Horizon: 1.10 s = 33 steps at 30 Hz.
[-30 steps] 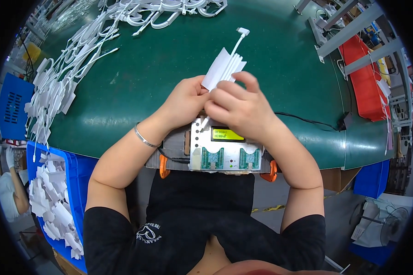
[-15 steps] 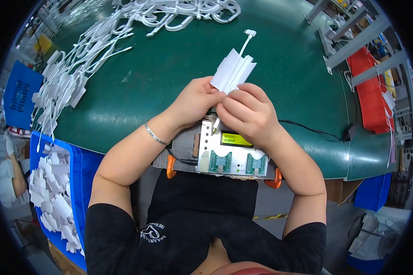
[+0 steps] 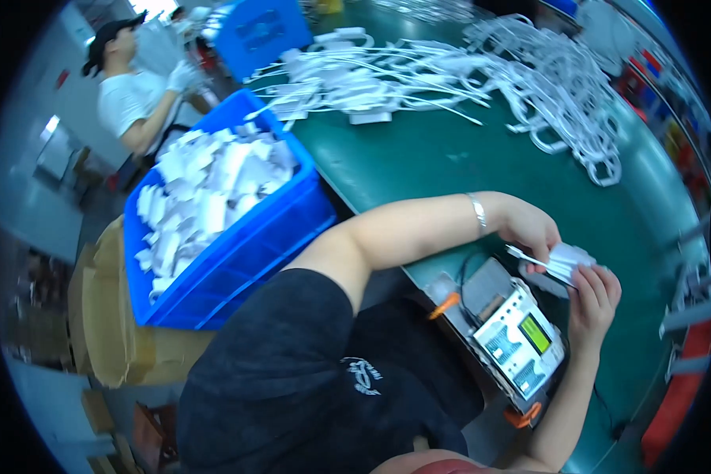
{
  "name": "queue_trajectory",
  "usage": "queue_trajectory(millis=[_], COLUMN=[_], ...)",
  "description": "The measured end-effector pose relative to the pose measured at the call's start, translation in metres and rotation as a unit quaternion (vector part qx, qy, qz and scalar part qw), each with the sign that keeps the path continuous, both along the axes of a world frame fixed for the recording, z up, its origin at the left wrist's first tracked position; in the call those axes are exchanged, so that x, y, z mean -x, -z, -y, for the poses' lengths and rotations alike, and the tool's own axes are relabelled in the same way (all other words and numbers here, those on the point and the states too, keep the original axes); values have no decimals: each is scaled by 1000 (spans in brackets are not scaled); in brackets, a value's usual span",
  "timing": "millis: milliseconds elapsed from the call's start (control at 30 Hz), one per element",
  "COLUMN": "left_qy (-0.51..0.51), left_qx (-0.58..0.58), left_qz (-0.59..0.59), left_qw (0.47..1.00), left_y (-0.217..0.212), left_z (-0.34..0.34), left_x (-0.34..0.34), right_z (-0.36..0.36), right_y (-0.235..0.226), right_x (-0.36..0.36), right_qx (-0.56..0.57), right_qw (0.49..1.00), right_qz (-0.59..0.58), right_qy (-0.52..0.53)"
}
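Note:
My left hand [image 3: 533,229] and my right hand [image 3: 592,296] together hold a small stack of flat white plastic pieces [image 3: 565,261] just above a grey tester box [image 3: 513,336] with a green screen, which sits at the near edge of the green table [image 3: 450,158]. My left wrist carries a thin silver bracelet [image 3: 478,213]. Both hands are closed around the stack. The fingertips hide part of it.
A blue bin [image 3: 213,213] full of white parts stands to my left, with a cardboard box [image 3: 107,316] beside it. Heaps of white cable pieces [image 3: 466,71] cover the far table. Another person [image 3: 134,95] in white works at the far left. A red crate [image 3: 671,395] sits at right.
The view has swung sharply left, bringing the blue bin and the other person into sight. My hands stay on the white stack over the tester box.

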<state>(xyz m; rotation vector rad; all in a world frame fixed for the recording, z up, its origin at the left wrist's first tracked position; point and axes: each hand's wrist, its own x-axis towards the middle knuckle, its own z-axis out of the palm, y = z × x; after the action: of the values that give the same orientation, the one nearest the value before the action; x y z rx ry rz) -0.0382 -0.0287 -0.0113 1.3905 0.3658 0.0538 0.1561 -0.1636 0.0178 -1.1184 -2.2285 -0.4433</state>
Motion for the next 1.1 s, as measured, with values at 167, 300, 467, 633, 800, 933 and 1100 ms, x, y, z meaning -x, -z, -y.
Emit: queue_trajectory(millis=[167,300,467,633,800,933,1100], left_qy=[41,47,75,-74,-146,-171,-244], left_qx=[4,-17,-43,-75,-385,-502,-560], left_qz=[4,5,24,-43,-18,61,3], left_qw=[999,999,996,994,911,846,792], left_y=[0,-9,-17,-24,-12,-16,22], left_z=[0,6,14,25,17,19,9], left_x=[-3,3,16,9,3,1,-25], right_z=[2,-2,-1,-6,-15,-19,-34], right_y=[-2,14,10,14,31,34,47], right_x=[-2,-10,1,2,-17,-26,-25], right_qx=[13,95,192,243,353,342,317], right_qw=[998,988,974,939,841,824,878], right_qz=[-46,-120,-119,-242,-410,-451,-347], right_qy=[-38,-33,-20,-34,15,26,89])
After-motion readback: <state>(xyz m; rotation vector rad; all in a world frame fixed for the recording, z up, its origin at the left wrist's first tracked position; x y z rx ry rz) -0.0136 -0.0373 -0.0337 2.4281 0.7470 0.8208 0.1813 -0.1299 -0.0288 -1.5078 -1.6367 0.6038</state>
